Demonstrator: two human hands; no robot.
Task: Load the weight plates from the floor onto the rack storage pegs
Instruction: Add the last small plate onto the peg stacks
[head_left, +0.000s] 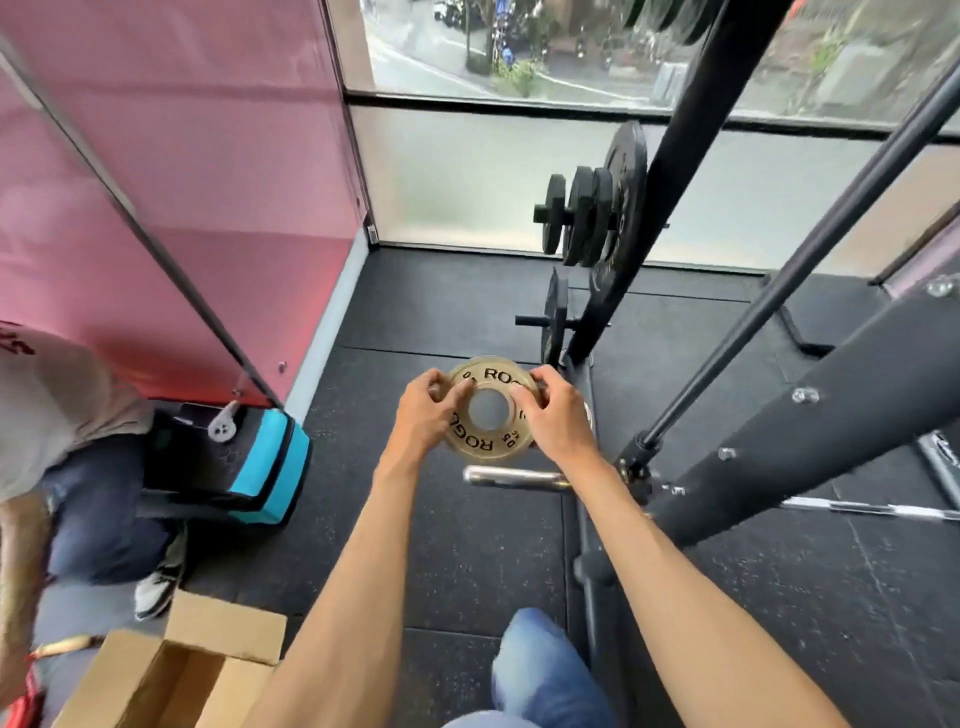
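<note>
Meanwhile, at far left, a second person in a beige shirt and dark trousers is kneeling on the black rubber floor, beside an open cardboard box and a black-and-teal case. At centre, the wearer's two bare forearms are stretching straight forward, side by side and converging at the wrists. The left hand is gripping the left edge of a small gold weight plate, its fingers curling over the lettered face. The right hand is clamping the opposite edge in the same manner. The plate is being held clear of the floor, its face tilting toward the camera and its centre hole showing between the two hands. Apart from it, a short chrome bar is jutting leftward from the rack's base. A denim-clad knee is showing below. To the right, black plates are hanging on pegs off the black rack upright.
</note>
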